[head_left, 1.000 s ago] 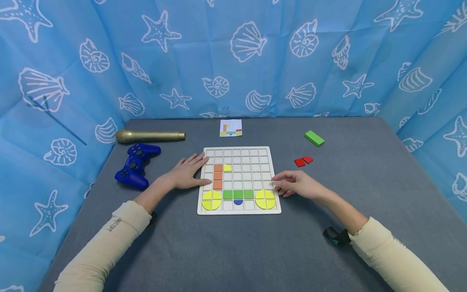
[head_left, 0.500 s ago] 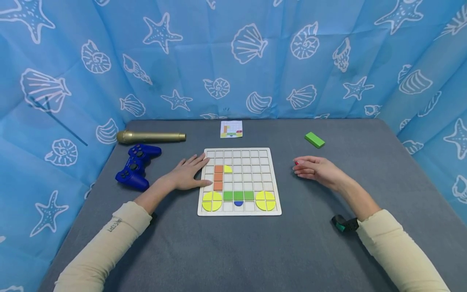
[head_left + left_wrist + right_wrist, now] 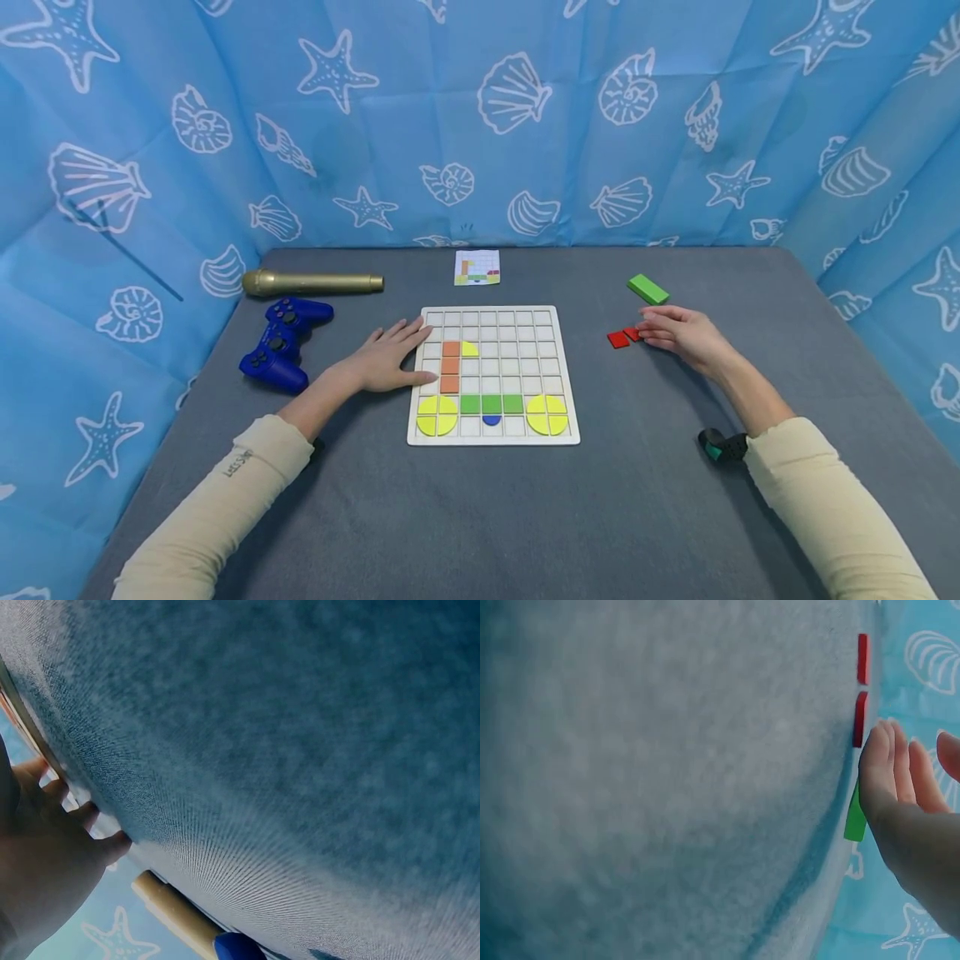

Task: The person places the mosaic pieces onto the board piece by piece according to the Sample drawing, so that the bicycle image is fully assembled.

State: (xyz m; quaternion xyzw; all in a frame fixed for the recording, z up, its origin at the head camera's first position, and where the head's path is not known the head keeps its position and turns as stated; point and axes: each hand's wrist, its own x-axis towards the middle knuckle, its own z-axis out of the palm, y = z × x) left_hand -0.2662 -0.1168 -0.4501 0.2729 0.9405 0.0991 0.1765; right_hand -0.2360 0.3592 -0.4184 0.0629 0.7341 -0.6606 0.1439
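My left hand [image 3: 386, 360] rests with spread fingers on the left edge of a white grid board [image 3: 491, 441]. On the board lie a column of orange squares [image 3: 450, 367], a row of green squares [image 3: 491, 404], a blue half-circle [image 3: 491, 420], a single yellow quarter-circle [image 3: 469, 349] and two yellow circles built of quarters. My right hand [image 3: 686, 333] hovers right of the board, fingers extended and thumb apart in the right wrist view, nothing between them. Its fingertips overlap a second red piece [image 3: 632, 333] beside a red square [image 3: 618, 339]. Just behind is a green block [image 3: 648, 289].
A small printed pattern card [image 3: 477, 267] lies behind the board. At the back left are a gold microphone [image 3: 315, 283] and a blue game controller [image 3: 283, 343]. A blue shell-print curtain [image 3: 525, 125] encloses the grey-covered table [image 3: 495, 525].
My right hand has moved from the board's right edge across the red pieces, to the right and back toward the green block. The left hand has stayed in place on the board.
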